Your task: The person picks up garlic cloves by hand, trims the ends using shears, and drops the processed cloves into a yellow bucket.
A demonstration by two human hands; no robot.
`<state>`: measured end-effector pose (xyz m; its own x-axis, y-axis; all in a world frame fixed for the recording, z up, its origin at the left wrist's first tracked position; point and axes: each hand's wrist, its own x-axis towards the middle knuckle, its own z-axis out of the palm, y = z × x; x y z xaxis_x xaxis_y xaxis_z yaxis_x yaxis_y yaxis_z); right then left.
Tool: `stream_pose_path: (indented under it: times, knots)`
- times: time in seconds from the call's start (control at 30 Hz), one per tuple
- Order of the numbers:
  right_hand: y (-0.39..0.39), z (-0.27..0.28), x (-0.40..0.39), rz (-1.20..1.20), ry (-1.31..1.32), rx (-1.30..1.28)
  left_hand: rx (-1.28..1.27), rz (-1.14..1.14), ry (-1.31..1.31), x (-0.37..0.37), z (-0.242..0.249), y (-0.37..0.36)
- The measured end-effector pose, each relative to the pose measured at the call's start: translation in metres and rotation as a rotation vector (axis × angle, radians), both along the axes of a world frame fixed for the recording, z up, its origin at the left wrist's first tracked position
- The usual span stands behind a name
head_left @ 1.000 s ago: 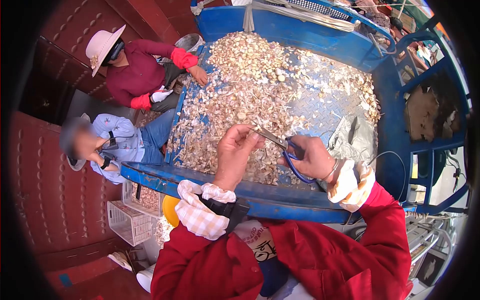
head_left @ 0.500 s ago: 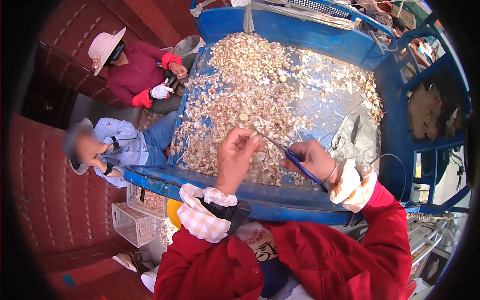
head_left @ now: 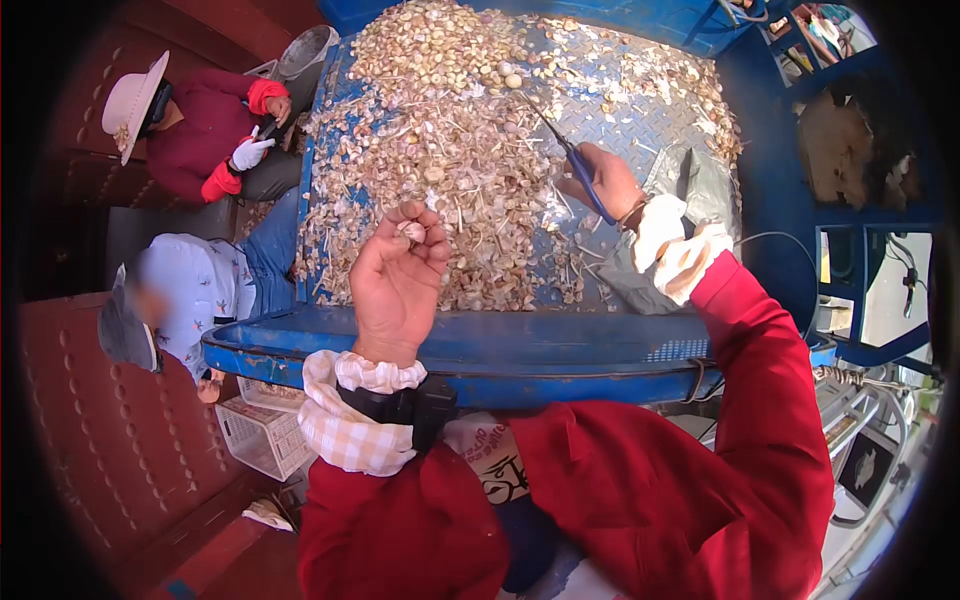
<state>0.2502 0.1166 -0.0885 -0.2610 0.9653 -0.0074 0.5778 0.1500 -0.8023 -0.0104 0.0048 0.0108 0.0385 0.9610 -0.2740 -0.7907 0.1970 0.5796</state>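
My left hand [head_left: 398,285] is palm up above the near side of the blue truck bed [head_left: 640,150], its curled fingers holding a small whitish-purple garlic bulb [head_left: 412,231]. My right hand [head_left: 605,182] grips scissors [head_left: 573,153] with dark blades and blue handles. The blades point away from me, up and to the left, their tips close to two pale round garlic bulbs [head_left: 512,80]; whether they touch cannot be made out. Beneath both hands spreads a pile of garlic, loose skins and cut stalks [head_left: 470,200].
A grey plastic bag [head_left: 700,190] lies right of my right hand. The bed's blue front edge [head_left: 560,340] runs before me. Two people sit at left, one in a pink hat [head_left: 135,105], one in a patterned shirt [head_left: 200,280]. White crates [head_left: 262,435] stand lower left; a bucket [head_left: 305,55] stands behind.
My hands have moved apart. The left went left and turned palm up with the garlic bulb; the right reached farther away with the scissors. The camera view has shifted.
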Motion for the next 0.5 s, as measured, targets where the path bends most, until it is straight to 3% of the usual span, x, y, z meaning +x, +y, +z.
stream_pose_path:
  times: [0.1,0.2,0.3,0.5]
  knots:
    - [0.002,-0.101,0.007,-0.046,-0.041,0.060,-0.106,0.033,-0.035,-0.002,-0.003,0.005]
    - [-0.020,-0.159,-0.007,-0.118,-0.178,-0.059,-0.249,0.106,-0.045,-0.003,-0.002,0.006]
    - [-0.028,-0.202,-0.026,-0.133,-0.117,-0.015,-0.223,0.093,-0.100,-0.005,-0.004,0.003]
    - [-0.020,-0.243,-0.071,-0.222,-0.189,-0.191,-0.358,0.152,0.066,0.002,0.006,0.008]
